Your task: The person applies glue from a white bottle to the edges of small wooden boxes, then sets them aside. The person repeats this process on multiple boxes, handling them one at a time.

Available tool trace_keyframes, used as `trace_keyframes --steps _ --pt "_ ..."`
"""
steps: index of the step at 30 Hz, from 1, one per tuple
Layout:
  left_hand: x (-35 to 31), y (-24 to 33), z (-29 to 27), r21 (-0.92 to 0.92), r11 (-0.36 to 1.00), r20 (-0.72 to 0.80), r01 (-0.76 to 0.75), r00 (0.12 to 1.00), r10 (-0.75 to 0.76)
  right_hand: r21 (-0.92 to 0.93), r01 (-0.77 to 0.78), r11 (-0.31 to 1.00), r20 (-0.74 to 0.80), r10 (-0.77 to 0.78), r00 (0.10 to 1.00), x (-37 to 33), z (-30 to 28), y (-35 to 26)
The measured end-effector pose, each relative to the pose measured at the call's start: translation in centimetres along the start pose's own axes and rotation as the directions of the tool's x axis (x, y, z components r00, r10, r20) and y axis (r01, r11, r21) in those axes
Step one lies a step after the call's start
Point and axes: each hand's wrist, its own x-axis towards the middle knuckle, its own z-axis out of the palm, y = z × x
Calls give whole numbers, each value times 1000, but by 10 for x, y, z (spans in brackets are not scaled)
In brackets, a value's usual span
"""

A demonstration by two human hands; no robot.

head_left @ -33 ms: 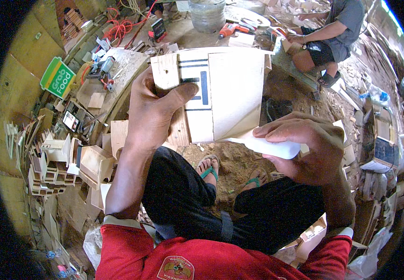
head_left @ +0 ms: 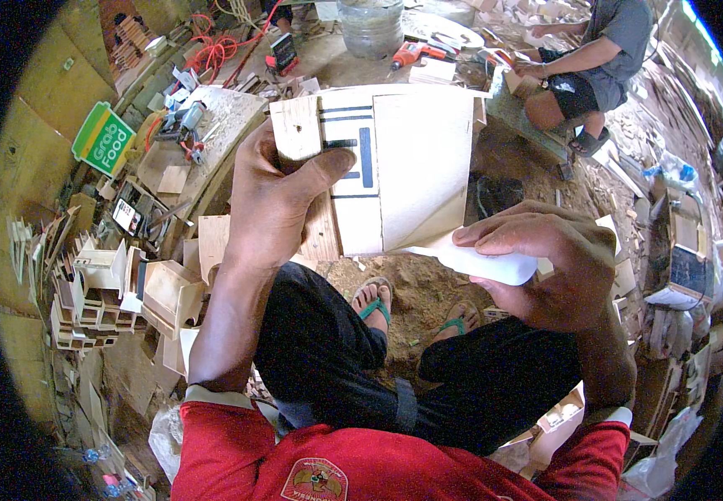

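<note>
My left hand (head_left: 271, 196) is closed around the left side of a pale wooden piece (head_left: 422, 167), apparently a small thin-walled box, held up before me. Its thumb lies over black printed lines on the light face. A thicker wooden strip (head_left: 296, 125) runs along that same side. In my right hand (head_left: 558, 259) is a white plastic squeeze bottle (head_left: 508, 267), fingers wrapped over it from the right. The bottle lies tilted, its narrow tip pointing left at the lower edge of the wooden piece. Whether the tip touches the wood I cannot tell.
Stacked small wooden boxes (head_left: 165, 292) stand at the left, below a workbench (head_left: 232, 108) with tools. An orange drill (head_left: 416, 55) lies ahead near a clear plastic tub (head_left: 370, 29). Another person (head_left: 599, 63) sits at the far right. Wood scraps cover the ground at right.
</note>
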Motion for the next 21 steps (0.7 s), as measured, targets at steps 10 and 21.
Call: trace_keyframes --steps 10,21 --pt "0 -2 0 -44 998 10 -40 999 40 -6 21 1000 -22 -21 1000 -1 0 1" --pt "3 0 3 -56 998 -28 6 1000 -8 -27 92 995 -75 -94 993 2 -3 -1"
